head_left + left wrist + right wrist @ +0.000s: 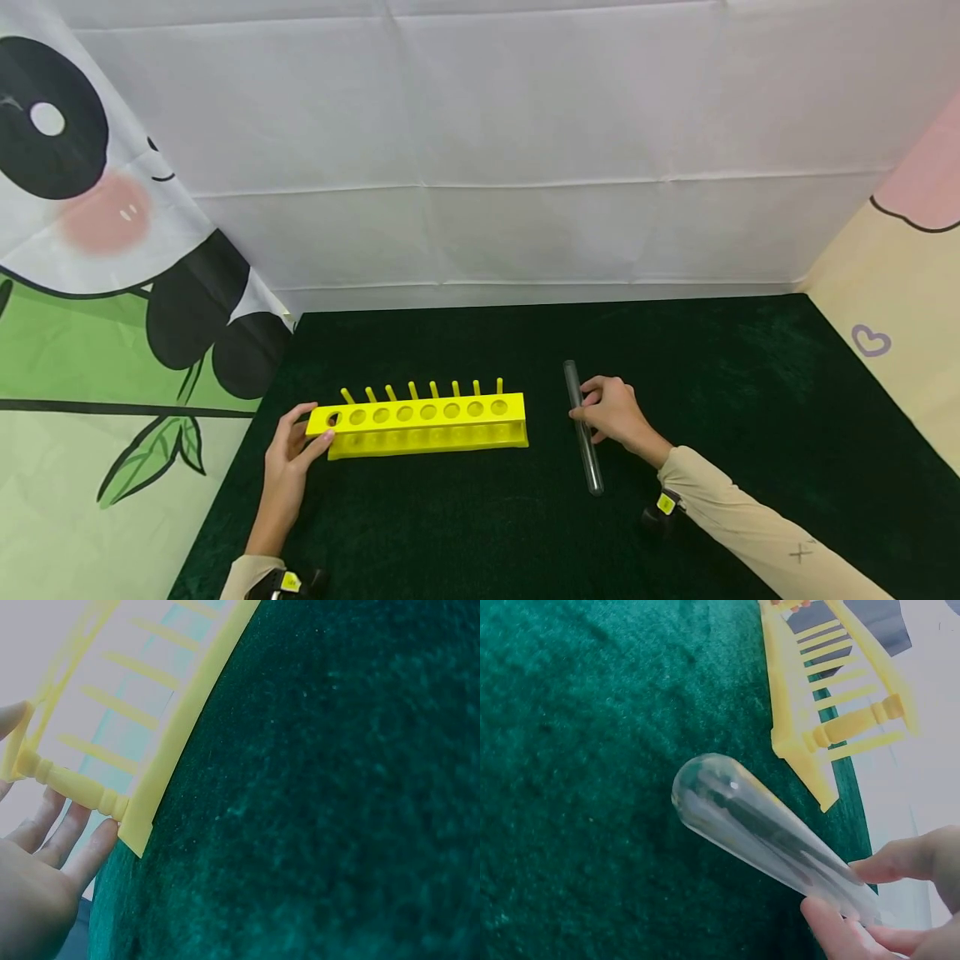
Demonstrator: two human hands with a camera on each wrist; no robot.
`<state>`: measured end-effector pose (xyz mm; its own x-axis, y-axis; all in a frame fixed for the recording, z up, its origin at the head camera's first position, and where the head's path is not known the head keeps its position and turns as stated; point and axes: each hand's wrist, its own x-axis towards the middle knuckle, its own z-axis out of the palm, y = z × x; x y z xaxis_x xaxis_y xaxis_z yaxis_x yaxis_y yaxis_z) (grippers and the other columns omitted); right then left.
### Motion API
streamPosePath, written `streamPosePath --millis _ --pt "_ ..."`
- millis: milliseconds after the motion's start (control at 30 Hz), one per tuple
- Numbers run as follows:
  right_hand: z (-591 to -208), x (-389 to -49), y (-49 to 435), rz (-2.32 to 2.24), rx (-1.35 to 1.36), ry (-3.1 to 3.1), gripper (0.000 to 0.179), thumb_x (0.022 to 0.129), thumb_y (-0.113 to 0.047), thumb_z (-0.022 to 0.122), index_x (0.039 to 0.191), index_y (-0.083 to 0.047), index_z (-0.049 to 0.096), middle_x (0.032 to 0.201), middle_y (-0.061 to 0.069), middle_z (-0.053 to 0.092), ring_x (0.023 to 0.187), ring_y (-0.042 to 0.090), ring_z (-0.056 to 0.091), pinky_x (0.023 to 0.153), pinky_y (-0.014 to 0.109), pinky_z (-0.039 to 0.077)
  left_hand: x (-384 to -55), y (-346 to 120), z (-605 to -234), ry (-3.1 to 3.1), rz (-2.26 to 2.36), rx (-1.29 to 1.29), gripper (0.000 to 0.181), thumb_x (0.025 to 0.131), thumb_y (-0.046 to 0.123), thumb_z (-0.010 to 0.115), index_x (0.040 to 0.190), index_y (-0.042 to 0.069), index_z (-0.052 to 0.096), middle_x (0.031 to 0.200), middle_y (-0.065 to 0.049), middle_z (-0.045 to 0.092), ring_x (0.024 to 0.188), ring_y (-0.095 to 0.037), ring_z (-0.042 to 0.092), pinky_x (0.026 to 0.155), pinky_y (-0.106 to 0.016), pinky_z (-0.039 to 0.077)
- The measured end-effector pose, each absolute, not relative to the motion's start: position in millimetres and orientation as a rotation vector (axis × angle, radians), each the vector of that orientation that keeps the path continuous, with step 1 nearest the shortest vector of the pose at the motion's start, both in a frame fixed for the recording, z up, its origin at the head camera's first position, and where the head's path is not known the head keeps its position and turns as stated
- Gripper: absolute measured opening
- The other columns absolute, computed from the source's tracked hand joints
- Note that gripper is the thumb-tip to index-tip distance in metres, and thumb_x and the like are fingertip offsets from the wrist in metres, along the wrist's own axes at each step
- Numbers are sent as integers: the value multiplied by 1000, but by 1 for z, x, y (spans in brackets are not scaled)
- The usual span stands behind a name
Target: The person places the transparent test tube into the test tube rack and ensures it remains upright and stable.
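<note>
A yellow test tube rack (427,425) stands on the dark green cloth, with a row of round holes on top and upright pegs along its back. At its left end my left hand (285,475) grips the top bar between thumb and fingers; in the left wrist view several fingers lie against the end post (75,785). To the right of the rack, my right hand (618,415) pinches a clear glass test tube (589,458) near its middle. The tube slants, and its rounded end (709,787) points toward the person, apart from the rack.
Green cloth (450,533) covers the table. A white sheet (525,150) hangs behind it, a panda-print curtain (75,333) on the left and a cream and pink one (900,292) on the right. Each wrist carries a small black camera (660,512).
</note>
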<state>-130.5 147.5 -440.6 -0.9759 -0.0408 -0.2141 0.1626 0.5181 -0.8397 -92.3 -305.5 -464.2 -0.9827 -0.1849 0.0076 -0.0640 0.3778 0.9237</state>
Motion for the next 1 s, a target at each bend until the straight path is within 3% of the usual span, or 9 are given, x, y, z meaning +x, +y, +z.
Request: streamPosePath --millis 133,500,1000 --pt "-439 -130 147 -1456 121 2538 46 80 -5 71 120 6 51 91 14 57 65 21 62 53 34 54 -93 -305 -465 -2510 -1682 226 53 95 35 56 142 21 35 128 -7 52 106 -13 50 96 -36 38" --pt "-432 -129 148 -1498 111 2515 49 80 -7 71 122 5 49 93 15 56 66 21 62 53 35 54 -95 -306 -468 -2488 -1694 201 52 96 33 55 141 17 35 127 -8 52 104 -12 51 87 -17 39" --pt "-424 -127 149 -1540 92 2501 47 82 -7 71 122 5 49 96 16 57 70 22 62 55 36 54 -94 -305 -471 -2479 -1692 207 51 96 33 55 141 18 36 126 -6 52 103 -12 51 87 -17 39"
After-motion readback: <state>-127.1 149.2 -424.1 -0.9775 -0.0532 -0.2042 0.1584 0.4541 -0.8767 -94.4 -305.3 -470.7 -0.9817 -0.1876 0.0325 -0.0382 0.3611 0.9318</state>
